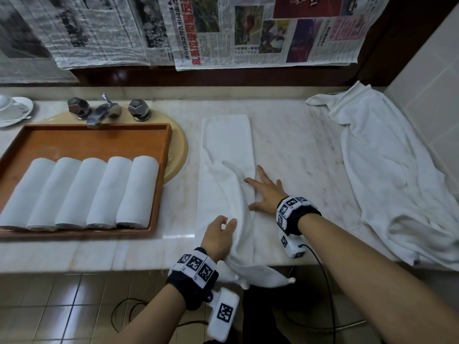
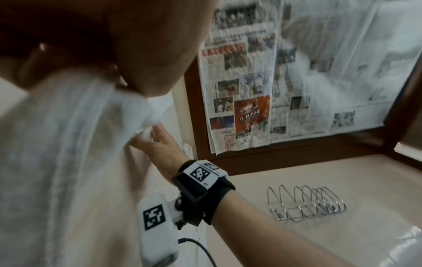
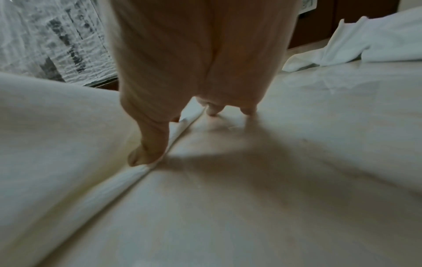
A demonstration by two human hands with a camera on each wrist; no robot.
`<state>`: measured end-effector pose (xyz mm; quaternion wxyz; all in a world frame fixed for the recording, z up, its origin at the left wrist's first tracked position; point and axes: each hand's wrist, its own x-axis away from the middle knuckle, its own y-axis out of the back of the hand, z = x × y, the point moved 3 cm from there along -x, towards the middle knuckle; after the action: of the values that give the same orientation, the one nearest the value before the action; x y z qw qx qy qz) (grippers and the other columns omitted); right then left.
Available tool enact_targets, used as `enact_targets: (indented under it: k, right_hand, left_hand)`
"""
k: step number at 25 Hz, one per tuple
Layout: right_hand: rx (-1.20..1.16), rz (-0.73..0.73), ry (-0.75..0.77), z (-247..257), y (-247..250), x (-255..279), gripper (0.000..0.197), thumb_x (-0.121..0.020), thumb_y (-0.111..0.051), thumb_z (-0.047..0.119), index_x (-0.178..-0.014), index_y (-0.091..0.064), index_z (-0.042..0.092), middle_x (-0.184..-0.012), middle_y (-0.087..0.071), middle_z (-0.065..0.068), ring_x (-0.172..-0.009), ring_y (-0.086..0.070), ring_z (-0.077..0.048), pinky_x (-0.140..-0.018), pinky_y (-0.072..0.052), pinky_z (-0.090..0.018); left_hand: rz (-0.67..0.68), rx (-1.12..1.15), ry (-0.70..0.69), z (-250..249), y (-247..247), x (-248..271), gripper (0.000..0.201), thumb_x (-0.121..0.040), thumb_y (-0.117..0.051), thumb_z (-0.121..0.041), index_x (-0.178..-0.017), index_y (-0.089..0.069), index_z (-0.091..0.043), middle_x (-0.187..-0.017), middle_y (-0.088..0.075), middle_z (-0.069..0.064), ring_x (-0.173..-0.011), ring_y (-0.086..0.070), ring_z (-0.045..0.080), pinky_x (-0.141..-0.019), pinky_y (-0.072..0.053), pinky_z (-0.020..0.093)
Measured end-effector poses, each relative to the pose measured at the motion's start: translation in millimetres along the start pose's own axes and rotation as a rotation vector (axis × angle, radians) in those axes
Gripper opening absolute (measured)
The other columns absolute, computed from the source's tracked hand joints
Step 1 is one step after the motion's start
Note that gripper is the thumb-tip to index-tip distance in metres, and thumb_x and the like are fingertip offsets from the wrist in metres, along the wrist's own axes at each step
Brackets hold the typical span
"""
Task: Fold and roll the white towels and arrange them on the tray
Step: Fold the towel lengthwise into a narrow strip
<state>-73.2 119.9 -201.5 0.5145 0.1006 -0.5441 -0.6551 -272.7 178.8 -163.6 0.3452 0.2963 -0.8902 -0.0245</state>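
Note:
A white towel (image 1: 228, 145) lies folded lengthwise on the marble counter, its near end hanging over the front edge. My left hand (image 1: 219, 233) grips a raised fold of the towel (image 2: 57, 144) near that edge. My right hand (image 1: 264, 192) lies flat with fingers spread on the towel's right edge. In the right wrist view its fingertips (image 3: 141, 159) press the towel (image 3: 57, 126) along its hem. A wooden tray (image 1: 99, 135) at the left holds several rolled white towels (image 1: 82, 192) side by side. Its right end is bare.
A heap of loose white towels (image 1: 387, 170) covers the counter's right end by the tiled wall. The tray rests over a sink basin (image 1: 180, 150) with a chrome faucet (image 1: 103, 111). A white cup and saucer (image 1: 15, 108) stand far left. Newspaper (image 1: 248, 33) hangs behind.

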Motion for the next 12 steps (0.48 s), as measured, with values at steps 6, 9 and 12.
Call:
enact_targets:
  k: [6, 9, 12]
  right_hand:
    - [-0.149, -0.181, -0.025, 10, -4, 10, 0.061, -0.077, -0.078, 0.018, -0.128, -0.045, 0.013, -0.151, -0.019, -0.008, -0.136, -0.033, -0.027, -0.115, -0.017, -0.049]
    - [-0.181, -0.156, -0.028, 5, -8, 12, 0.045, -0.079, -0.076, 0.016, -0.118, -0.053, 0.011, -0.151, -0.026, -0.004, -0.138, -0.034, -0.019, -0.114, -0.015, -0.043]
    - [-0.199, -0.127, -0.033, 1, -10, 12, 0.044, -0.081, -0.073, 0.013, -0.121, -0.054, 0.015, -0.157, -0.022, -0.003, -0.144, -0.026, -0.017, -0.116, -0.013, -0.041]
  left_hand:
    - [0.208, -0.215, 0.009, 32, 11, 0, 0.07, -0.045, -0.091, -0.053, -0.092, -0.068, -0.006, -0.088, -0.073, 0.005, -0.08, -0.07, 0.018, -0.075, -0.059, 0.033]
    - [0.247, -0.119, 0.002, 48, 18, 2, 0.074, -0.048, -0.091, -0.049, -0.105, -0.067, -0.009, -0.094, -0.074, 0.001, -0.087, -0.071, 0.015, -0.083, -0.058, 0.035]
    - [0.173, -0.074, -0.006, 62, 29, 5, 0.066, -0.049, -0.09, -0.051, -0.099, -0.071, -0.014, -0.09, -0.076, -0.005, -0.085, -0.072, 0.012, -0.085, -0.057, 0.036]
